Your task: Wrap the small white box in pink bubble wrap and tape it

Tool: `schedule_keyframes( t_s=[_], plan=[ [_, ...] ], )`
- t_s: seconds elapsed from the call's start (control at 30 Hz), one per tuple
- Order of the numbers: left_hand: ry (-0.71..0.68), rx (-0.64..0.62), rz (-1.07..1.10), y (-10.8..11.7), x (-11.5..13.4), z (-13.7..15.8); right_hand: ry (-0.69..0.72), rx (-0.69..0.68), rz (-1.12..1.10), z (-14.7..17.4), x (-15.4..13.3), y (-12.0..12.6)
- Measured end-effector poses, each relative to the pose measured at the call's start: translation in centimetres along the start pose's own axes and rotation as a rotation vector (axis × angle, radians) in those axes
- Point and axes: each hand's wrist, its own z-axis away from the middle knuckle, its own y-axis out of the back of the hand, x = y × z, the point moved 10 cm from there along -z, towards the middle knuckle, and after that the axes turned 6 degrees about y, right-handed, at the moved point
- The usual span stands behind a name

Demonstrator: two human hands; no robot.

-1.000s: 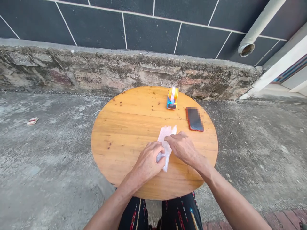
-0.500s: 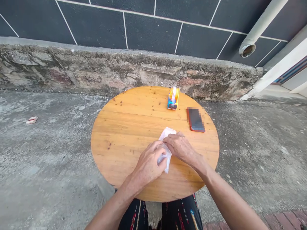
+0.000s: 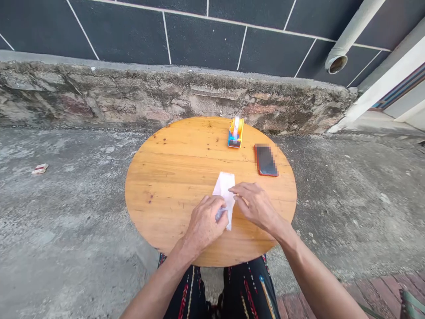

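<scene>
A white folded sheet (image 3: 225, 182), of paper or thin plastic, lies lengthwise on the round wooden table (image 3: 166, 177). Its lower part looks translucent and crumpled near my left hand (image 3: 206, 222). The fingers of that hand curl over the sheet's left edge, with thumb and forefinger closed on it. From the other side, my right hand (image 3: 255, 204) hovers by the sheet's right edge, thumb and fingers apart, fingertips close to it. Part of the sheet is hidden under my left fingers.
A yellow and blue tape dispenser (image 3: 235, 133) stands at the table's far side. A phone in a red case (image 3: 266, 160) lies to the right. Behind runs a low stone ledge (image 3: 149, 99) beneath a dark wall with a pipe (image 3: 353, 33). A small packet (image 3: 40, 169) lies on the ground at left.
My right fingers have come off the sheet and spread slightly. More of the sheet's upper part now shows, lying flatter. My left hand stays on it. The whole view has shifted a little.
</scene>
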Motion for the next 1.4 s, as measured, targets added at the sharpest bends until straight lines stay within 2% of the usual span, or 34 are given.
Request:
schedule_keyframes(
  t_s=[0.07,0.23,0.57,0.87,1.1,1.4],
  plan=[
    [0.033,0.043,0.02,0.1,0.0,0.6,0.02,0.01,-0.079,2.3,-1.3,0.5],
    [0.058,0.071,0.042,-0.1,0.4,1.4,0.004,-0.086,-0.09,5.7,-3.1,-1.5],
    [0.056,0.01,0.124,-0.4,0.2,1.6,0.0,0.039,-0.005,5.7,-2.7,-3.2],
    [-0.01,-0.119,0.119,0.0,-0.1,2.7,0.01,0.042,0.052,5.4,-3.4,-3.3],
    [-0.094,-0.035,0.17,0.3,0.2,2.5,0.015,0.046,0.081,5.1,-3.6,-2.9],
    [0.03,0.041,0.276,0.3,-0.7,2.7,0.02,0.047,0.165,5.2,-4.5,-3.2]
  ],
)
